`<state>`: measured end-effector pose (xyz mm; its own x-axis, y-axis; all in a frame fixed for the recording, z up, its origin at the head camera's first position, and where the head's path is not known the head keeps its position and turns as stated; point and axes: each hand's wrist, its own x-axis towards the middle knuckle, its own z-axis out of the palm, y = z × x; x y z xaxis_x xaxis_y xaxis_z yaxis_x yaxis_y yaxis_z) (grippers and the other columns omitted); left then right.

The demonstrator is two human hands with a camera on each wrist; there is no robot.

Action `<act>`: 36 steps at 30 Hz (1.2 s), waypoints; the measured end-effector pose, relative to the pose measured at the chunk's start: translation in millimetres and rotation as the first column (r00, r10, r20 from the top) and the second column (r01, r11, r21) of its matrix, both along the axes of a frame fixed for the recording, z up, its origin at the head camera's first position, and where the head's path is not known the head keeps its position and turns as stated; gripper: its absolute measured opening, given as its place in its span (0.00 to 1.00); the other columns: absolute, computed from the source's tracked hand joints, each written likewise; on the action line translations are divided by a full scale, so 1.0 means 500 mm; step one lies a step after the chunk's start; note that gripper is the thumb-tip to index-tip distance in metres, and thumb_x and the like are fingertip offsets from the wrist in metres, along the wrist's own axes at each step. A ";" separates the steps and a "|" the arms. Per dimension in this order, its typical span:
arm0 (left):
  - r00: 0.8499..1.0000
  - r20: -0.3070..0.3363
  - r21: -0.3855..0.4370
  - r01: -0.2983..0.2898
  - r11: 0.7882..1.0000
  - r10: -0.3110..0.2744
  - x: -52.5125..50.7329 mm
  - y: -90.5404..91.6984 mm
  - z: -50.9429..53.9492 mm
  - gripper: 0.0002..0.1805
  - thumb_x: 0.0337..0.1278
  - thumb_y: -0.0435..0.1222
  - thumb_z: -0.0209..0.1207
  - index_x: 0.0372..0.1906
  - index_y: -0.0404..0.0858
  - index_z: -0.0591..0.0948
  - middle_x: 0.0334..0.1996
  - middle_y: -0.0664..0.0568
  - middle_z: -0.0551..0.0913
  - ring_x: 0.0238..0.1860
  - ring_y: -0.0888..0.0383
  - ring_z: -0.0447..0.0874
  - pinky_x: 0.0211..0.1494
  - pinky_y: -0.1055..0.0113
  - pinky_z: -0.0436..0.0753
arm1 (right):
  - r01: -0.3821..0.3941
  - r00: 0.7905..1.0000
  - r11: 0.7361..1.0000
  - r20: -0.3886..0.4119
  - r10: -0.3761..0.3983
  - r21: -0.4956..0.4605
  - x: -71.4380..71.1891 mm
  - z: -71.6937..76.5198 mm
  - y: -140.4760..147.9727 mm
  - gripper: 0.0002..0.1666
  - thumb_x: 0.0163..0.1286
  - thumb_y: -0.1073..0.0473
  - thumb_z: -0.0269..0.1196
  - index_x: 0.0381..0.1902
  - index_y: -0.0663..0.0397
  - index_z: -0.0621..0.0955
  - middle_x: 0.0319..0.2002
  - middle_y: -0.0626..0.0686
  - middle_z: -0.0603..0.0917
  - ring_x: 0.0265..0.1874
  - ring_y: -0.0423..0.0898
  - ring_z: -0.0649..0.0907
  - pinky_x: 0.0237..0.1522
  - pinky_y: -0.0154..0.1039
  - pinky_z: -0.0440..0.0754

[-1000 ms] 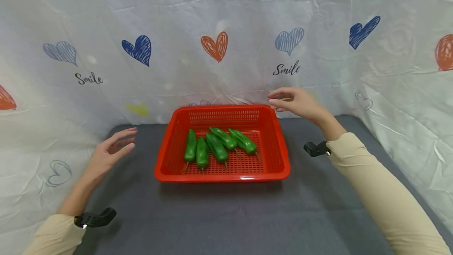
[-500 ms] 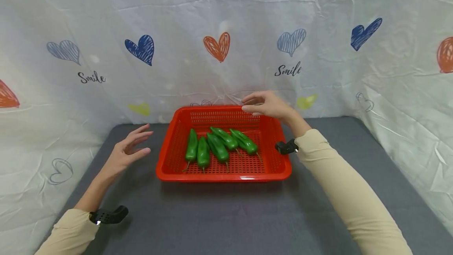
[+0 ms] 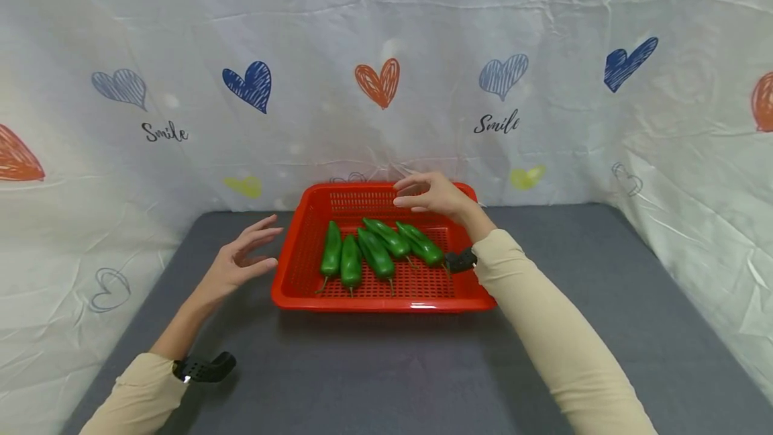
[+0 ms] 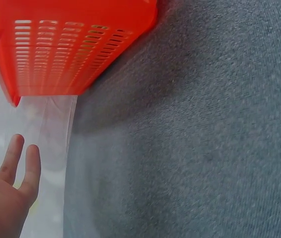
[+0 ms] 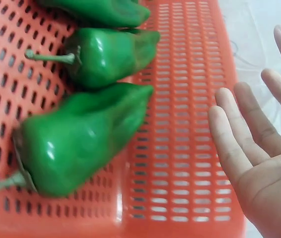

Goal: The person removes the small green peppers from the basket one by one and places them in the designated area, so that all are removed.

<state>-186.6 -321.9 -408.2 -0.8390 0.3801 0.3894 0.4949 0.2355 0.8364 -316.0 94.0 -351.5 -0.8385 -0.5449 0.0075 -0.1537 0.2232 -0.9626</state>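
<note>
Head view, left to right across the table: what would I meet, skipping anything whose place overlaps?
Left sleeve, left hand, leftmost green pepper, second green pepper, third green pepper, rightmost green pepper, right sleeve.

"What stands in the left hand's way?"

"The side wall of the red basket, between that hand and five green peppers. The open top leaves a way in from above."

"And the right hand?"

"It hovers over the basket's back right part, with open air above the peppers. A white sheet hangs close behind."

"Any room among the peppers?"

"Little; they lie close, side by side. Bare mesh shows at front right, and bare grey table before the basket."
</note>
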 end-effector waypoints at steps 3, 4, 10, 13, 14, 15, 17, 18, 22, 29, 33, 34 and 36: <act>1.000 0.006 -0.003 0.010 1.000 -0.010 -0.001 0.005 -0.005 0.31 0.62 0.17 0.59 0.70 0.25 0.69 0.77 0.35 0.55 0.71 0.50 0.65 0.59 0.65 0.77 | 0.020 1.000 1.000 0.018 -0.020 -0.008 -0.001 -0.014 -0.007 0.28 0.69 0.62 0.70 0.64 0.68 0.78 0.64 0.63 0.77 0.59 0.55 0.79 0.60 0.57 0.75; 1.000 0.009 -0.005 0.011 1.000 -0.011 -0.001 0.007 -0.006 0.31 0.62 0.17 0.59 0.70 0.25 0.69 0.77 0.35 0.55 0.71 0.50 0.65 0.59 0.65 0.77 | 0.030 0.999 1.000 0.024 -0.030 -0.008 -0.002 -0.018 -0.009 0.28 0.69 0.62 0.70 0.64 0.67 0.78 0.63 0.62 0.78 0.59 0.54 0.79 0.60 0.56 0.75; 0.999 0.037 -0.007 0.004 1.000 -0.004 0.001 0.014 -0.011 0.31 0.63 0.19 0.60 0.71 0.29 0.70 0.78 0.39 0.55 0.72 0.46 0.64 0.58 0.65 0.78 | 0.110 0.993 0.994 0.033 -0.109 -0.005 0.000 -0.039 -0.021 0.27 0.67 0.61 0.72 0.62 0.66 0.80 0.57 0.60 0.83 0.56 0.54 0.80 0.59 0.55 0.76; 0.999 0.036 -0.010 0.003 1.000 -0.002 0.002 0.017 -0.015 0.32 0.62 0.19 0.61 0.71 0.30 0.71 0.78 0.39 0.55 0.71 0.49 0.65 0.58 0.65 0.78 | 0.152 0.988 0.988 0.021 -0.151 -0.002 0.001 -0.051 -0.028 0.26 0.66 0.61 0.73 0.60 0.66 0.82 0.54 0.59 0.84 0.54 0.54 0.81 0.59 0.55 0.77; 0.999 0.037 -0.011 0.004 1.000 -0.003 0.002 0.019 -0.016 0.32 0.62 0.19 0.62 0.71 0.30 0.71 0.77 0.39 0.55 0.71 0.51 0.65 0.58 0.65 0.79 | 0.165 0.986 0.986 0.017 -0.165 -0.001 0.001 -0.055 -0.030 0.26 0.65 0.60 0.74 0.59 0.66 0.82 0.53 0.59 0.85 0.54 0.54 0.81 0.59 0.55 0.77; 0.999 0.038 -0.010 0.007 1.000 -0.006 0.001 0.020 -0.017 0.32 0.61 0.19 0.62 0.71 0.30 0.71 0.77 0.39 0.55 0.71 0.53 0.65 0.58 0.64 0.79 | 0.177 0.984 0.984 0.016 -0.177 -0.001 0.002 -0.058 -0.031 0.26 0.65 0.60 0.74 0.58 0.65 0.83 0.53 0.58 0.85 0.53 0.54 0.81 0.58 0.55 0.77; 0.999 0.039 -0.011 0.008 1.000 -0.007 0.001 0.022 -0.019 0.32 0.61 0.19 0.62 0.71 0.30 0.71 0.77 0.40 0.55 0.71 0.56 0.66 0.57 0.64 0.79 | 0.199 0.980 0.980 0.017 -0.199 0.004 0.003 -0.065 -0.032 0.25 0.64 0.60 0.74 0.57 0.64 0.84 0.52 0.57 0.85 0.53 0.53 0.81 0.58 0.54 0.77; 0.999 0.042 -0.009 0.010 1.000 -0.010 0.000 0.023 -0.020 0.32 0.61 0.19 0.62 0.71 0.30 0.71 0.78 0.41 0.56 0.70 0.56 0.66 0.57 0.64 0.79 | 0.208 0.978 0.978 0.021 -0.208 0.008 0.003 -0.067 -0.032 0.25 0.64 0.59 0.75 0.57 0.64 0.84 0.52 0.57 0.85 0.53 0.53 0.82 0.58 0.54 0.77; 0.999 0.050 -0.004 0.013 1.000 -0.013 -0.001 0.026 -0.023 0.31 0.62 0.20 0.62 0.71 0.30 0.71 0.78 0.43 0.56 0.70 0.56 0.66 0.57 0.62 0.80 | 0.218 0.975 0.975 0.037 -0.219 0.033 0.004 -0.077 -0.030 0.26 0.65 0.58 0.74 0.58 0.61 0.84 0.52 0.56 0.86 0.53 0.52 0.82 0.59 0.53 0.76; 0.998 0.068 -0.011 0.009 1.000 -0.008 -0.002 0.027 -0.027 0.31 0.63 0.21 0.62 0.72 0.33 0.72 0.78 0.45 0.56 0.70 0.56 0.67 0.58 0.61 0.79 | 0.211 0.976 0.976 0.053 -0.213 0.044 0.009 -0.086 -0.025 0.26 0.65 0.59 0.73 0.60 0.62 0.83 0.52 0.57 0.86 0.51 0.52 0.84 0.58 0.54 0.76; 0.997 0.075 -0.020 0.011 1.000 -0.010 -0.002 0.027 -0.028 0.31 0.64 0.22 0.61 0.72 0.34 0.72 0.79 0.46 0.55 0.69 0.57 0.67 0.58 0.62 0.79 | 0.209 0.974 0.975 0.068 -0.214 0.068 0.011 -0.092 -0.023 0.26 0.66 0.59 0.73 0.60 0.62 0.82 0.53 0.57 0.86 0.51 0.51 0.84 0.55 0.52 0.78; 0.997 0.077 -0.021 0.012 1.000 -0.010 -0.002 0.027 -0.028 0.31 0.64 0.22 0.61 0.72 0.34 0.72 0.79 0.46 0.55 0.69 0.56 0.67 0.58 0.62 0.79 | 0.211 0.974 0.974 0.071 -0.216 0.079 0.011 -0.094 -0.022 0.26 0.66 0.60 0.73 0.60 0.62 0.83 0.53 0.57 0.86 0.51 0.51 0.84 0.53 0.51 0.78; 0.997 0.080 -0.022 0.015 1.000 -0.013 -0.003 0.029 -0.027 0.31 0.65 0.23 0.61 0.72 0.34 0.72 0.79 0.46 0.55 0.69 0.56 0.68 0.58 0.62 0.79 | 0.219 0.970 0.971 0.091 -0.227 0.094 0.011 -0.099 -0.020 0.26 0.65 0.60 0.74 0.60 0.61 0.83 0.53 0.56 0.86 0.51 0.50 0.84 0.51 0.48 0.79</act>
<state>-188.1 -307.6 -421.8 -0.8616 0.3997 0.3128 0.4301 0.2479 0.8681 -310.7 83.9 -400.8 -0.9331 -0.3391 -0.1198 0.0052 0.3203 -0.9473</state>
